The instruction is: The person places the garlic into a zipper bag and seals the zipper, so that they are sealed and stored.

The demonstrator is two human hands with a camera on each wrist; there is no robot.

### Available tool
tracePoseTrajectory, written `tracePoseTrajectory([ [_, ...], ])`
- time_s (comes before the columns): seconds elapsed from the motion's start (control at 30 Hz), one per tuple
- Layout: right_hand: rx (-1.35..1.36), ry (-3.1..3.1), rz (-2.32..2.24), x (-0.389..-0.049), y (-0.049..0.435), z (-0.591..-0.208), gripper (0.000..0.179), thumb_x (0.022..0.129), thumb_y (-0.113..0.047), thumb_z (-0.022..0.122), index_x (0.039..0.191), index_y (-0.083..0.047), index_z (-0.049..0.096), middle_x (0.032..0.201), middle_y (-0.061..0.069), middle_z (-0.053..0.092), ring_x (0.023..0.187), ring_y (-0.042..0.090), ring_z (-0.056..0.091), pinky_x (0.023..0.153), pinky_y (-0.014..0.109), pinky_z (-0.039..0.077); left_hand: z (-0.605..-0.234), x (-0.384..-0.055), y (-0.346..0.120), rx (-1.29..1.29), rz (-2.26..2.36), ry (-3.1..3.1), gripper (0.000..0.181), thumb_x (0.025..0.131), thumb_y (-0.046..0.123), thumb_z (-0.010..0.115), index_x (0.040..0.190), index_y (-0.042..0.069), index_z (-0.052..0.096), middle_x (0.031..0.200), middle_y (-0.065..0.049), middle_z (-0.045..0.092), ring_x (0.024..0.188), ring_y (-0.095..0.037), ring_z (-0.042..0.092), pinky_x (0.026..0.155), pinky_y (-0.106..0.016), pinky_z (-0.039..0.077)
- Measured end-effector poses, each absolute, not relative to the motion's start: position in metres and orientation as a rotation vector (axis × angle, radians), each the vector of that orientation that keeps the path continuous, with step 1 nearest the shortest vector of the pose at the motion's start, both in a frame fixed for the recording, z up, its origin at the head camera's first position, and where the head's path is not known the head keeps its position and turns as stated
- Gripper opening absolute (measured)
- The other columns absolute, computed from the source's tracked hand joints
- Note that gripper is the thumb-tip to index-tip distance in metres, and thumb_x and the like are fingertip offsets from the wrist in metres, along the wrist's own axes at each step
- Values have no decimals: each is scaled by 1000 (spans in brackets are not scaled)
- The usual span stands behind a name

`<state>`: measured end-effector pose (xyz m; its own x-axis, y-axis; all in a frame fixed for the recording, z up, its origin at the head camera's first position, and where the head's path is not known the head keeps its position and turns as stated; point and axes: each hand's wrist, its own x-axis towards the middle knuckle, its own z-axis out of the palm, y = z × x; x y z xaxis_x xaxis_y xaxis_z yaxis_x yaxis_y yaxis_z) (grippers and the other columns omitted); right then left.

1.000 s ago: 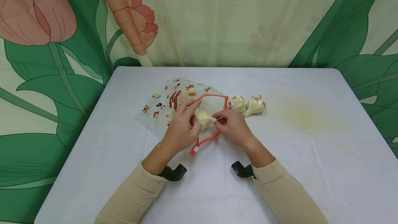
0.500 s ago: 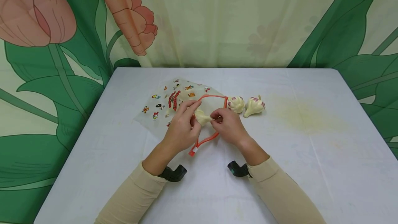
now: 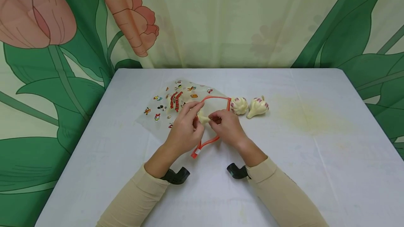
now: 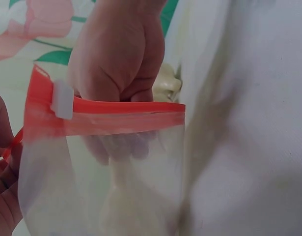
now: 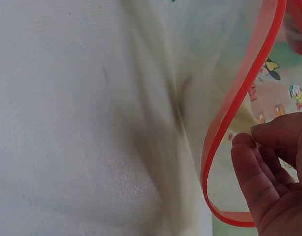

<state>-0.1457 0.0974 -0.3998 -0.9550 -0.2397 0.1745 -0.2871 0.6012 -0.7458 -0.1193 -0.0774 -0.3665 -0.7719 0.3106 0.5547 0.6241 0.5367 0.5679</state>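
Note:
A clear zip bag (image 3: pixel 151 123) with cartoon prints lies on the table, its red zip edge (image 3: pixel 217 97) spread into a loop. My left hand (image 3: pixel 184 129) pinches that edge on the near left of the mouth. With thumb and fingertips, my right hand (image 3: pixel 228 127) pinches the thin stem of a garlic bulb (image 3: pixel 203 118). The bulb points into the bag, and its far part is hidden by the left hand. Through the plastic in the left wrist view, the right fingertips and the pale bulb (image 4: pixel 123 206) show blurred inside the mouth. A white slider (image 4: pixel 63 99) sits on the zip.
Two more garlic bulbs with purple streaks, one round (image 3: pixel 239 105) and one with its stem toward me (image 3: pixel 258 107), lie just right of the bag. A white cloth covers the table (image 3: pixel 303 171). A printed curtain (image 3: pixel 236 20) hangs behind it.
My right hand has moved left with the garlic bulb, carrying it deeper into the bag's mouth. The left hand has stayed in place on the zip edge.

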Motion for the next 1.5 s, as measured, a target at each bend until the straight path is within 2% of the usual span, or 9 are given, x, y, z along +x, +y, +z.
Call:
tracePoseTrajectory([
  [0.37,392,-2716,1357,-146,89,-402,17,89,-6,67,103,1,72,88,8,71,81,21,66,76,37,55,-367,-118,-76,-758,-1105,-2383,54,80,-7,51,134,-7,58,128,-19,55,73,-17,50,61,-26,46],
  [0.6,371,-2713,1413,-147,85,-402,16,90,-5,65,102,2,71,89,9,71,82,21,67,77,37,55,-368,-119,-77,-757,-1098,-2370,53,80,-8,51,133,-8,59,127,-19,56,73,-17,50,61,-28,46],
  [1.07,397,-2783,1473,-144,83,-399,17,92,-10,67,108,-3,70,104,9,72,89,21,70,82,37,55,-366,-118,-76,-745,-1086,-2393,53,81,-7,52,133,-7,59,128,-19,55,70,-15,50,58,-26,46],
  [1.33,475,-2843,1539,-144,84,-401,26,93,-12,66,117,-3,67,115,9,70,94,22,72,86,37,55,-368,-118,-76,-743,-1100,-2376,53,81,-7,51,133,-6,60,129,-18,55,71,-15,50,59,-26,45],
  [1.5,476,-2872,1527,-144,84,-401,26,93,-13,65,118,-3,67,116,9,70,96,21,71,86,37,55,-368,-118,-77,-743,-1102,-2376,53,81,-7,51,133,-6,59,129,-17,55,70,-14,50,59,-26,44],
])
